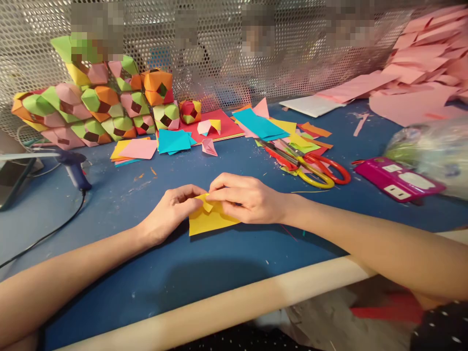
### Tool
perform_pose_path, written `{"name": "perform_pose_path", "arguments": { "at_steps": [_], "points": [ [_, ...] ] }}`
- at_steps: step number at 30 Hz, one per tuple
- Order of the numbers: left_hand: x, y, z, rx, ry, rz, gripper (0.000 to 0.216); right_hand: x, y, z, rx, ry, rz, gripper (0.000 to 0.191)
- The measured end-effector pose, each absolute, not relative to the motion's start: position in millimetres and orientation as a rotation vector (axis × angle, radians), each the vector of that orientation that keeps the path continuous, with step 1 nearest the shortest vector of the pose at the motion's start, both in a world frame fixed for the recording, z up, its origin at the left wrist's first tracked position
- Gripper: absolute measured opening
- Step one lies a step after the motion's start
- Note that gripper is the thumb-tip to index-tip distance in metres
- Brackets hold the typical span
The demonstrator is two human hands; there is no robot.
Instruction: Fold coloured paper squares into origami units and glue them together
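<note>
Left of the scissors and nearer the wearer, the paper is gripped at its far edge by the left hand and right hand, fingers closed. Right of the scissors, a clear bag holds something green, too blurred to name.

No legible text, label, brand name, number or sign on anything in view
</note>
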State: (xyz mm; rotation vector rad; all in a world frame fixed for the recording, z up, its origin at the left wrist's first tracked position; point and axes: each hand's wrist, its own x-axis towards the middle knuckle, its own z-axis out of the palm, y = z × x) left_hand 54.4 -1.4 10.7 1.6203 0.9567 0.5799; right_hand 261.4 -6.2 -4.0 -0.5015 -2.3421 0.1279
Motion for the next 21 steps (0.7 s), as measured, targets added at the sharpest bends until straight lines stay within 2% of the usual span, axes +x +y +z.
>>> {"name": "perform_pose_path", "arguments": {
  "at_steps": [7,14,21],
  "points": [
    [56,-5,7,1.742,1.009,0.613,0.022,257,-11,-4,-0.604,-2.278,0.258,0.018],
    [56,-7,10,1.884,1.069,0.668,0.02,249,-16,-4,-0.975,-2.085,0.471,0.005],
    [57,-6,6,1.852,1.083,0.712,0.018,246,-18,1,-1.156,-1.948,0.735,0.014]
  ]
}}
